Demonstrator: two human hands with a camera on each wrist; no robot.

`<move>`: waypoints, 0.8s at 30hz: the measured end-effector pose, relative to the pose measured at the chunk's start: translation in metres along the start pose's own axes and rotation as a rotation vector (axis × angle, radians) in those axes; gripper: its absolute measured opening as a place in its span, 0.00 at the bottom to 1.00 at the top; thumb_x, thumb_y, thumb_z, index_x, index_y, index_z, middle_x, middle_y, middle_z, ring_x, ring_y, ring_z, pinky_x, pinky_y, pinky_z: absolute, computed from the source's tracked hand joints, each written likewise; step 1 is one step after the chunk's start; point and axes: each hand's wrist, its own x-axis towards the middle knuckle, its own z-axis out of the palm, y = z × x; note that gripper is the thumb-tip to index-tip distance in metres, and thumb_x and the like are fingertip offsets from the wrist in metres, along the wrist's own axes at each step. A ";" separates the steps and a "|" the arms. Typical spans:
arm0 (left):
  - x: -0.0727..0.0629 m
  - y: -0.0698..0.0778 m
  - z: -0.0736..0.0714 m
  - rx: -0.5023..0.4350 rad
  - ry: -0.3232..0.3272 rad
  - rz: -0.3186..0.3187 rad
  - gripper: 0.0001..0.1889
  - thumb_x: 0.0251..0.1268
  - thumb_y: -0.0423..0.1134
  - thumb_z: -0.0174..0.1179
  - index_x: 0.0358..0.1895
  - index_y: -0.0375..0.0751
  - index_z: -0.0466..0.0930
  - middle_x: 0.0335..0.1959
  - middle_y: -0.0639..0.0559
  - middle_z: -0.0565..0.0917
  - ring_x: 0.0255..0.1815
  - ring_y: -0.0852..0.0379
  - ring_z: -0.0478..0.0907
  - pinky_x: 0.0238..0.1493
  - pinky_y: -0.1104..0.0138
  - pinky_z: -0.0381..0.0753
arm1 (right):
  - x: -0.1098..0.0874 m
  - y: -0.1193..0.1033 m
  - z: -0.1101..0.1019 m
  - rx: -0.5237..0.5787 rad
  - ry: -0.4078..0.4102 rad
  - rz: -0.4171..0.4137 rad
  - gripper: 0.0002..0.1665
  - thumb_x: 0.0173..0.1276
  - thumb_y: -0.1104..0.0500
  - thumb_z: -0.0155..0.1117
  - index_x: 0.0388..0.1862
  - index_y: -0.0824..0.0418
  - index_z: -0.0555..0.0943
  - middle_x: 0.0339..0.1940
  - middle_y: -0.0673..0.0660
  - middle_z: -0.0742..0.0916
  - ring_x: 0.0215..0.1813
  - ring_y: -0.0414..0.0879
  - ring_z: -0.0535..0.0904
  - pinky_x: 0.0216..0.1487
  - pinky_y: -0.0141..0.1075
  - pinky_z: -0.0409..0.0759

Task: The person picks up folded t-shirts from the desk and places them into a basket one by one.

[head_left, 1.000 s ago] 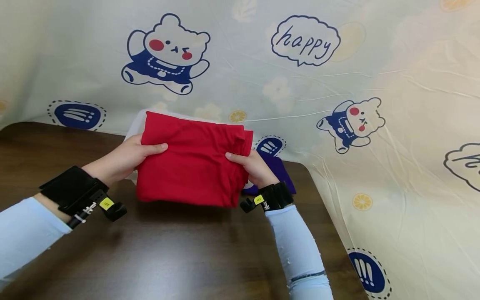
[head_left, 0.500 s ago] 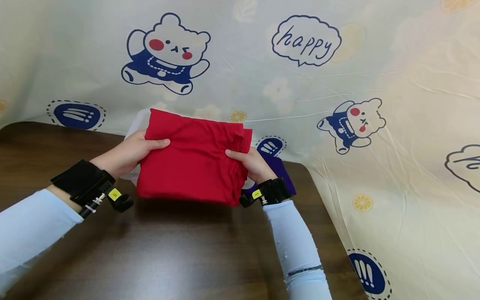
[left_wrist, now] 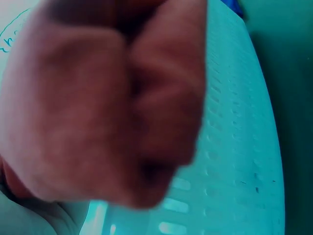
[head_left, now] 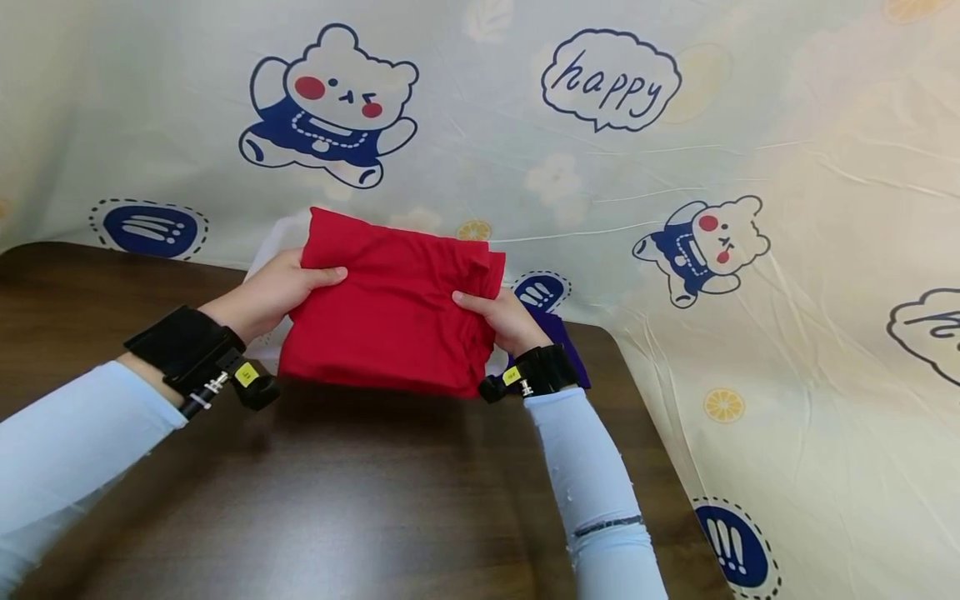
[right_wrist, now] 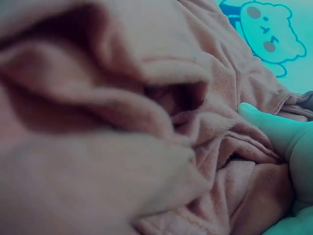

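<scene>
We see the left hand (head_left: 273, 287) and the right hand (head_left: 512, 321) each gripping one side of the red cloth (head_left: 390, 308), thumb in front. This cloth, folded thick and wrinkled at right, is held above the brown table (head_left: 360, 483). Behind it is a white slotted basket (head_left: 281, 233); its contents we cannot well tell.

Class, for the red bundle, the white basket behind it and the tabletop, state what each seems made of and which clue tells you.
Red bundle: fabric, matte; soft folds and fine weave show.
White basket: probably plastic, smooth; its thin wall has regular, molded-looking slots.
Tabletop: wood or wood-look laminate, satin; brown grain and a soft reflection fit either.
</scene>
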 end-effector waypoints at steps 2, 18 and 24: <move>0.003 0.001 0.000 0.004 0.005 0.003 0.37 0.77 0.50 0.55 0.80 0.40 0.51 0.68 0.38 0.70 0.53 0.52 0.80 0.49 0.67 0.82 | 0.002 -0.001 -0.001 -0.010 0.010 0.005 0.28 0.71 0.55 0.69 0.66 0.58 0.73 0.56 0.58 0.83 0.56 0.50 0.82 0.57 0.43 0.83; 0.010 0.005 0.006 0.057 0.033 0.045 0.34 0.79 0.48 0.52 0.79 0.38 0.53 0.67 0.37 0.70 0.55 0.48 0.77 0.48 0.69 0.80 | 0.007 0.003 -0.006 -0.033 0.043 0.005 0.29 0.70 0.52 0.69 0.66 0.57 0.73 0.57 0.57 0.83 0.57 0.51 0.80 0.61 0.44 0.81; 0.014 0.002 0.005 0.071 0.036 0.032 0.37 0.78 0.49 0.53 0.81 0.39 0.49 0.70 0.36 0.68 0.57 0.46 0.76 0.48 0.70 0.80 | 0.012 0.006 -0.003 -0.014 0.058 -0.020 0.29 0.71 0.54 0.69 0.68 0.57 0.73 0.58 0.57 0.83 0.58 0.50 0.80 0.63 0.45 0.80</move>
